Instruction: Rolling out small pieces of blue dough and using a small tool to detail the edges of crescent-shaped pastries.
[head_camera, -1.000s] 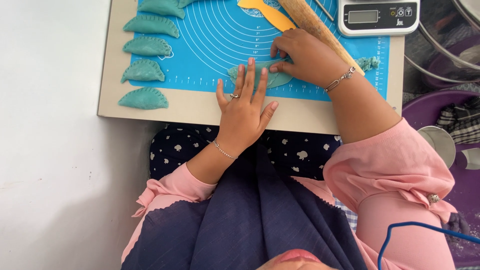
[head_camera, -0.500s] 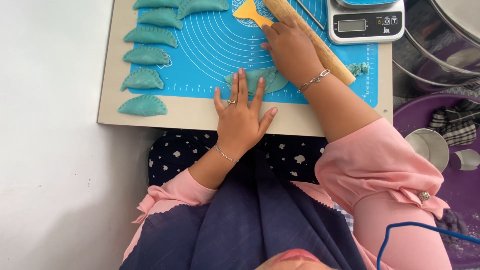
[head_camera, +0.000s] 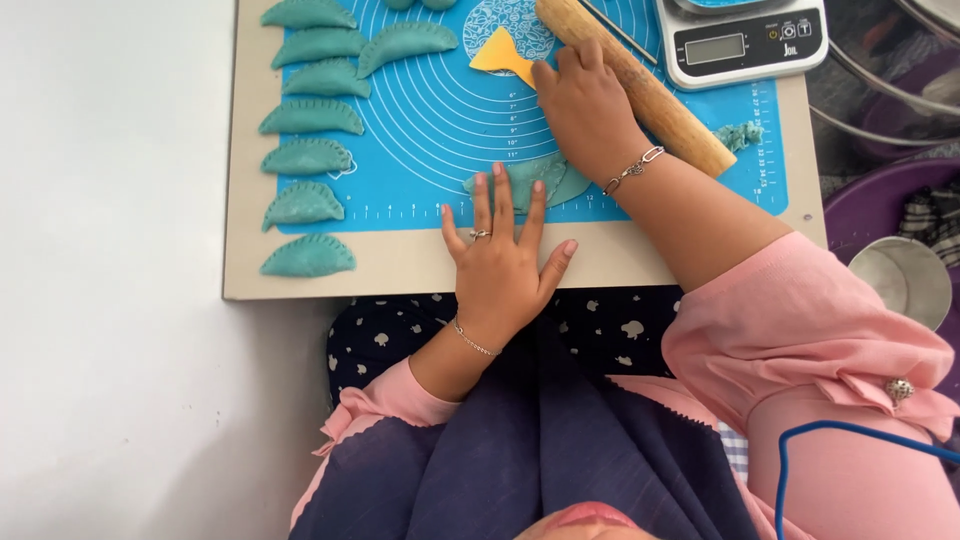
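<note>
My left hand lies flat with fingers spread at the near edge of a blue silicone mat. Its fingertips rest on a folded teal dough piece. My right hand reaches across the mat, fingers touching a yellow plastic scraper, right beside a wooden rolling pin. Whether the fingers grip the scraper is unclear. Several teal crimped half-moon dumplings line the mat's left side.
The mat lies on a beige board over my lap. A white digital kitchen scale stands at the far right. A small teal dough lump sits by the rolling pin's end. A metal cup and purple tub are to the right.
My right hand has moved away from the dough piece up to the yellow scraper. My left hand has stayed on the dough.
</note>
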